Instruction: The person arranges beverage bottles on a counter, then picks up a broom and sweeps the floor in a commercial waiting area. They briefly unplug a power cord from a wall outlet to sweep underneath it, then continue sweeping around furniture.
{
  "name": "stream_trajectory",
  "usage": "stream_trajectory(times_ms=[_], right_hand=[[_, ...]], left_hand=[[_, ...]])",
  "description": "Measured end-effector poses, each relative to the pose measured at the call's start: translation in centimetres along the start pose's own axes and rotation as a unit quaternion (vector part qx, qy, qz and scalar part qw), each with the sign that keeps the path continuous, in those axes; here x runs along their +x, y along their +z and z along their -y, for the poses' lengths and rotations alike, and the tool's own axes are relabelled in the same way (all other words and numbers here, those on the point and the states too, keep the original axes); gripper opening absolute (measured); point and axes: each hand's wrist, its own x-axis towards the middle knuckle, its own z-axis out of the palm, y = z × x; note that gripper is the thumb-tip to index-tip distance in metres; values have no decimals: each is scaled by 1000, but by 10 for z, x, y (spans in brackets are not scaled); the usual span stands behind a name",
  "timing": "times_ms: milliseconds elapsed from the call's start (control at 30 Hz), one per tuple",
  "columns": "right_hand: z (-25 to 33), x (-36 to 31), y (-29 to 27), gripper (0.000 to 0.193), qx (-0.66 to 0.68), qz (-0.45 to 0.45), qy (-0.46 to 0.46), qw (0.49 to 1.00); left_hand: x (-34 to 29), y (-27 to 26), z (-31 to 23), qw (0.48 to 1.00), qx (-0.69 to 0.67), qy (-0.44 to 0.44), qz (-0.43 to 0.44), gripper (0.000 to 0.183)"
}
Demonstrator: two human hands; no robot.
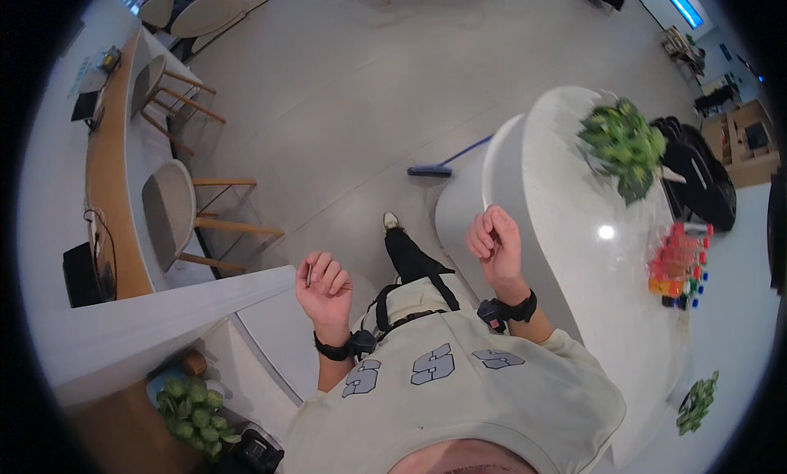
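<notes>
My left hand (pixel 325 290) is raised in front of my body, its fingers curled in. A thin dark sliver (pixel 309 275) shows between the thumb side and the fingers; its kind is too small to tell. My right hand (pixel 497 243) is also lifted, beside the rim of the white curved counter (pixel 566 228). Its fingers are bent toward the palm, and I see nothing in them. Each wrist wears a black strap with a small device. On the floor ahead, a broom (pixel 430 171) with a blue handle leans toward the counter's base.
A leafy plant (pixel 627 146) and several bottles (pixel 679 265) with coloured caps stand on the counter at right. Two stools (pixel 170 208) line the wooden-topped bar (pixel 135 253) at left. Another plant (pixel 193 412) sits low on the left. One shoe (pixel 391 221) steps forward on grey tiles.
</notes>
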Motion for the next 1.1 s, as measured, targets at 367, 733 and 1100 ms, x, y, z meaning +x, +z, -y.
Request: stream_trajectory(times_ms=[367, 733, 1100], right_hand=[[-37, 229, 20, 27, 104, -14, 41, 994], [-67, 384, 4, 26, 269, -7, 163, 949], [-110, 528, 26, 44, 239, -35, 183, 953]], left_hand=[[167, 38, -83, 995, 2, 95, 16, 15], [283, 52, -116, 986, 42, 159, -30, 18], [449, 64, -197, 993, 35, 107, -24, 19]])
